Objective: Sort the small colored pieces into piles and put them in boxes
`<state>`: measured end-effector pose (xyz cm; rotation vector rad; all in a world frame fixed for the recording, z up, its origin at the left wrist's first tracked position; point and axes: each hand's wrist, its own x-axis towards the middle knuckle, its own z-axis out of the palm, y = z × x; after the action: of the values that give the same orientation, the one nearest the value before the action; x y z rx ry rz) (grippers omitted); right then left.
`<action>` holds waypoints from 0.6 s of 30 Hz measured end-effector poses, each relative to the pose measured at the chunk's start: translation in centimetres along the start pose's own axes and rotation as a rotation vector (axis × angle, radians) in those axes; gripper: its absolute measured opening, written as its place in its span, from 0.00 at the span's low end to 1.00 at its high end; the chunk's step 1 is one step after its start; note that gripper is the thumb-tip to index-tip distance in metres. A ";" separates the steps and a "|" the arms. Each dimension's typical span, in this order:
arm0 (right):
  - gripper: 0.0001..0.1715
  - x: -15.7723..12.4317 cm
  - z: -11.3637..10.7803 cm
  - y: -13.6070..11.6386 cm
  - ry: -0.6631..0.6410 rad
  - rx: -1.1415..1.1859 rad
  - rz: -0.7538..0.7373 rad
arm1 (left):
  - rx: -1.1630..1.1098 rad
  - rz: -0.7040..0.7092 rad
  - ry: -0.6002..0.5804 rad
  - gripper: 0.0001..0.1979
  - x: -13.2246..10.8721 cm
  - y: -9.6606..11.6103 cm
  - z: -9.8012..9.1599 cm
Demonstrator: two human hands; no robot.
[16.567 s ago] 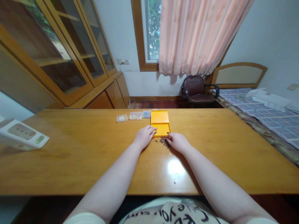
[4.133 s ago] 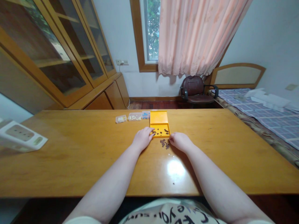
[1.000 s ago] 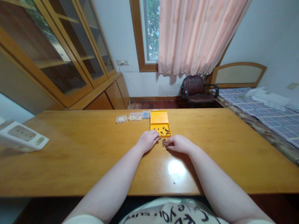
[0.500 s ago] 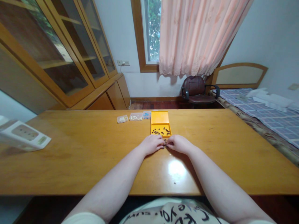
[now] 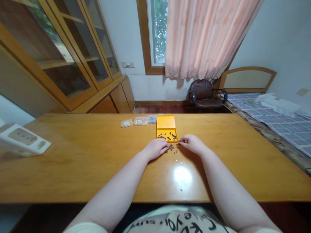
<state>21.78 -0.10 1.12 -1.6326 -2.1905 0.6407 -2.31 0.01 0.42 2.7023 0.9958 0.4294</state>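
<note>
A yellow box [image 5: 166,123] is being borne by a wooden table [image 5: 73,168] and is lying open in two halves. Its long axis is running straight away from the person, with the bare half pointing towards the window and the filled half lying nearer the body.

The left hand [image 5: 155,149] is being rested palm down just before the box's near left corner. Its fingers [image 5: 164,148] are being curled loosely under, with the tips touching the table; whether anything is being held beneath them cannot be told. The right hand [image 5: 193,144] is being held at the box's near right corner. Its thumb and forefinger are being pressed together at the box's rim, the other fingers bent behind them; whether a piece is being pinched cannot be told.

Three small clear boxes [image 5: 141,121] are lying in a row just left of the yellow box's far half.

Small dark pieces [image 5: 168,136] are being kept in the near half, more than ten, too small for an exact count. A few loose dark pieces [image 5: 173,149], about five, are lying just before the box's near edge, between the two hands.
</note>
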 end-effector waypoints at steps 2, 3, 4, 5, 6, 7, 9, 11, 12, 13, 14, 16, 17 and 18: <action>0.09 -0.2 0.0 0.1 -0.121 0.053 -0.012 | -0.019 -0.082 0.133 0.08 -0.1 -0.4 -0.2; 0.09 -0.3 0.1 0.0 -0.160 0.082 -0.015 | -0.024 -0.134 0.214 0.08 -0.1 -0.7 -0.3; 0.09 -0.3 0.2 -0.1 -0.183 0.105 -0.016 | -0.025 -0.189 0.293 0.08 -0.1 -1.0 -0.4; 0.10 -0.4 0.4 -0.2 -0.194 0.123 -0.012 | -0.020 -0.241 0.360 0.08 -0.2 -1.3 -0.4; 0.10 -0.4 0.5 -0.3 -0.198 0.135 -0.002 | -0.008 -0.288 0.404 0.09 -0.2 -1.7 -0.4; 0.10 -0.4 0.6 -0.4 -0.202 0.140 0.008 | 0.010 -0.325 0.424 0.09 -0.2 -1.9 -0.4; 0.10 -0.4 0.7 -0.4 -0.215 0.140 0.015 | 0.048 -0.373 0.406 0.09 -0.1 -2.1 -0.4; 0.10 -0.3 0.7 -0.4 -0.210 0.116 -0.017 | 0.066 -0.367 0.342 0.10 -0.1 -1.8 -0.4; 0.09 -0.2 0.7 -0.3 -0.201 0.095 -0.047 | 0.068 -0.334 0.296 0.09 0.0 -1.4 -0.4; 0.08 -0.2 0.7 -0.3 -0.191 0.074 -0.080 | 0.066 -0.280 0.243 0.09 0.0 -1.0 -0.4; 0.08 -0.1 0.7 -0.3 -0.180 0.053 -0.111 | 0.065 -0.210 0.183 0.09 0.1 -0.4 -0.3; 0.08 -0.1 0.8 -0.4 -0.167 0.014 -0.154 | 0.067 -0.059 0.064 0.09 0.2 0.7 -0.1; 0.08 -0.1 0.7 -0.6 -0.165 -0.003 -0.164 | 0.072 0.001 0.018 0.09 0.2 1.2 0.0; 0.08 -0.2 0.7 -0.7 -0.163 -0.020 -0.169 | 0.080 0.046 -0.016 0.09 0.3 1.6 0.2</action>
<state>20.89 -0.53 0.87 -1.4295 -2.4258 0.7275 -1.07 -0.99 0.80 2.8002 0.9678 0.3831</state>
